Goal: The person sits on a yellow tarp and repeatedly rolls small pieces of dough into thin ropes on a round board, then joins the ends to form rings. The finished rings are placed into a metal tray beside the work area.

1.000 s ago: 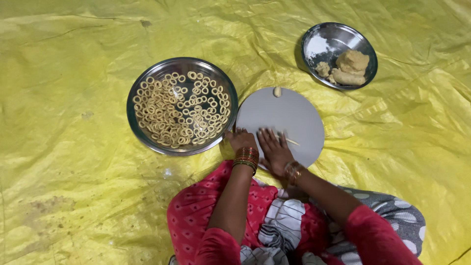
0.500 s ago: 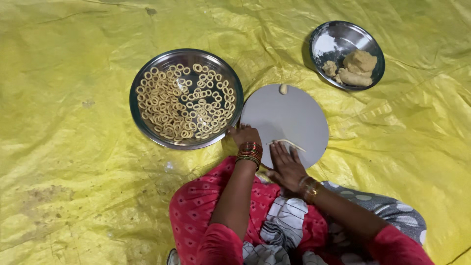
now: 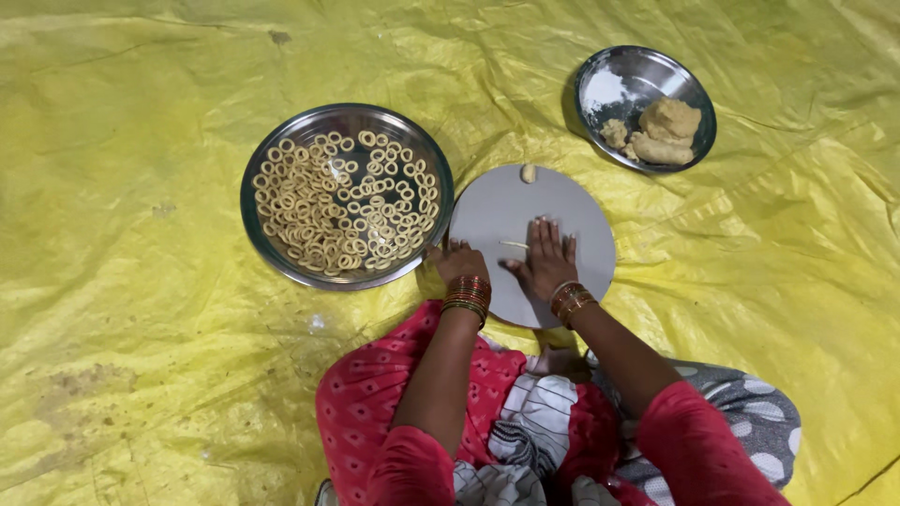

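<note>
we see a thin dough strand (image 3: 513,245) lying on the round grey board (image 3: 581,211), near its middle, with our right hand (image 3: 547,262) laid flat and open-fingered over its right end. our left hand (image 3: 458,262) rests loosely curled at the board's 9 o'clock edge, gripping nothing that we can make out. a small dough nub (image 3: 529,173) sits at the board's 12 o'clock rim. at 10 o'clock from the board stands a steel plate (image 3: 272,262) crowded with finished dough rings (image 3: 339,202), so we judge much of the shaping done. at 1 o'clock a steel bowl (image 3: 600,70) holds dough lumps (image 3: 661,131) and some flour, so more remains to roll. everything lies on a yellow sheet (image 3: 141,141) on the floor. the strand's right part is hidden under our palm, and our knees are cut off at the bottom edge.
</note>
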